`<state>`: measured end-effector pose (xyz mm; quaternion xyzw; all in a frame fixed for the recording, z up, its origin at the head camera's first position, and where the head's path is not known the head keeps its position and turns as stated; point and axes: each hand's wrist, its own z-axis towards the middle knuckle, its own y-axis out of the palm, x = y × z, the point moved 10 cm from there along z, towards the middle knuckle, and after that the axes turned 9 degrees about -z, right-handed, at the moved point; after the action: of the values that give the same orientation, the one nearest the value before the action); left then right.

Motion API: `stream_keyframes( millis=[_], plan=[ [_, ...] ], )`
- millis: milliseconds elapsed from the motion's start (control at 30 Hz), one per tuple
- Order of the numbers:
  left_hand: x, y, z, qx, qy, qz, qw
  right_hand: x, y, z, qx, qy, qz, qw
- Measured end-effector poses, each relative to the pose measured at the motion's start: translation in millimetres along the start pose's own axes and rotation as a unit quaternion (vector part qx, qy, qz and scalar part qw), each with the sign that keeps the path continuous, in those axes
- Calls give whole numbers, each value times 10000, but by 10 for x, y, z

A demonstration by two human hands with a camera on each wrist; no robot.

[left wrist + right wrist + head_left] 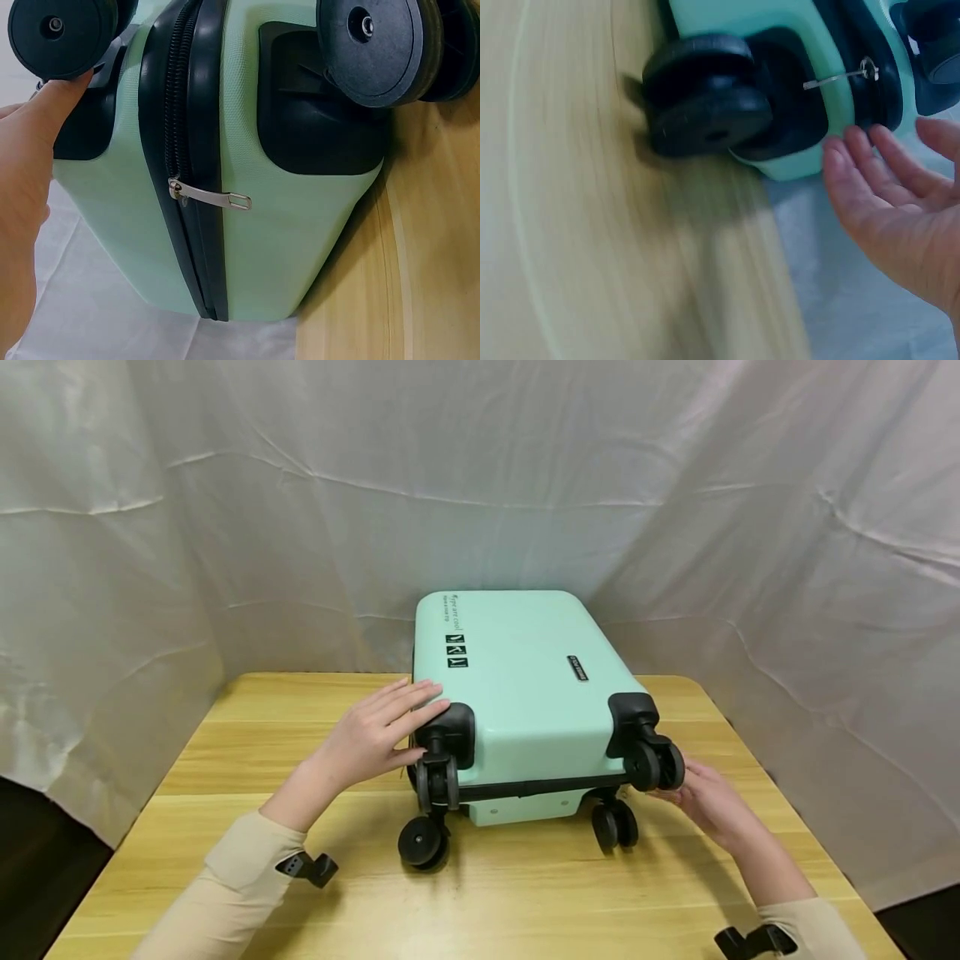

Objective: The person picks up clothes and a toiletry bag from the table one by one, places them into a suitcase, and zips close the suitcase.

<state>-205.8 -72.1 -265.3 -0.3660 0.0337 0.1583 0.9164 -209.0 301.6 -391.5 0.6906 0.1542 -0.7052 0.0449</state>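
Note:
A mint-green suitcase (532,693) lies flat on the table, wheel end towards me. My left hand (371,735) rests on its near left black corner guard (461,731), fingers fairly straight. In the left wrist view, the thumb touches the corner just below a black wheel (56,30). A metal zipper pull (214,197) hangs from the black zipper on that side. Over on the right, my right hand (708,806) is beside the near right wheel (652,764), partly behind it. The right wrist view shows its extended fingers (870,172) at the suitcase's side, below another zipper pull (832,80).
The wooden table (300,743) reaches out on both sides of the suitcase. Pale cloth curtains (525,485) hang behind and along both sides. Two lower wheels (423,843) stick out towards me at the table surface.

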Motion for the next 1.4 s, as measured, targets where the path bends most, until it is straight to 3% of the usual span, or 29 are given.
stream_keyframes(
  millis=[167, 300, 433, 533, 667, 833, 1000, 1233, 1400],
  plan=[
    [-23, 14, -5, -4, -24, 3, 10000, 175, 149, -13, -678, 628, 1321, 9869],
    [-34, 24, -9, 2, -28, 10, 10000, 213, 258, -26, -1125, 703, 1914, 9725],
    [-29, 39, -12, 0, 47, 52, 10000, 210, 405, -46, -1590, 726, 2528, 9516],
    [-14, 48, -17, 53, 136, 84, 9999, 231, 505, -60, -1771, 930, 2859, 9371],
    [3, 52, -23, 173, 234, 72, 9995, 270, 625, -74, -1919, 1230, 2986, 9267],
    [19, 58, -12, 253, 317, 112, 9991, 260, 748, -97, -2329, 1138, 3240, 9099],
    [7, 52, -20, 280, 280, 119, 9991, 296, 796, -119, -2415, 1128, 3673, 8911],
    [-13, 37, -27, 351, 219, 163, 9990, 264, 863, -144, -2489, 1058, 4676, 8416],
    [-37, 33, -15, 299, 142, 93, 9994, 251, 947, -127, -2352, 1010, 4901, 8332]
  ],
)
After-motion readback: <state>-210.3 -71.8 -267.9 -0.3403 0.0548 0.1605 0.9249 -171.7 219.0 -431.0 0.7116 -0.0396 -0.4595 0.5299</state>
